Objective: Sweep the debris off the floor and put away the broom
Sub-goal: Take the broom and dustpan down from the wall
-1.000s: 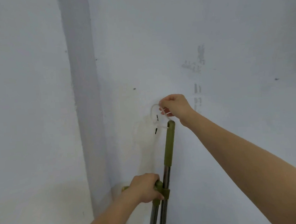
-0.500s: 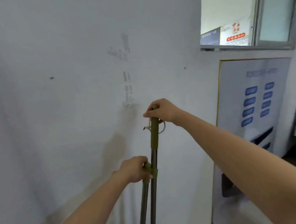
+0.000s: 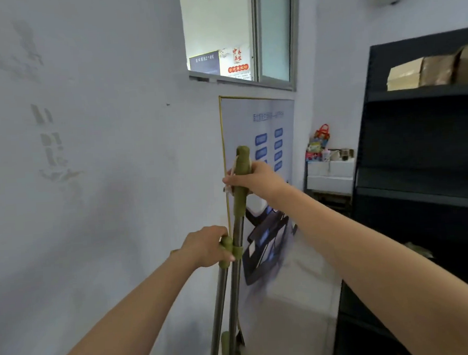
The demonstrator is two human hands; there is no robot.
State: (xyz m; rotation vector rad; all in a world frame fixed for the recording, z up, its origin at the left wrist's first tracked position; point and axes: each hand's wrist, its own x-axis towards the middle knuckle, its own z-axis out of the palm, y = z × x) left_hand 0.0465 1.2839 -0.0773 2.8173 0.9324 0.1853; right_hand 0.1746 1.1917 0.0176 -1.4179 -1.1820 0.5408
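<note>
Storeroom or shop back room: dark metal shelving with cardboard boxes, info poster on scuffed white wall, sliding window.

Your right grip higher, fingers curled round taller handle just under its top, back of hand toward you. Right arm stretched out, forearm coming in from lower right. Your left grip lower (and nearer you), wrapped round top of shorter handle, one fingertip showing. Left forearm rises from bottom left.
</note>
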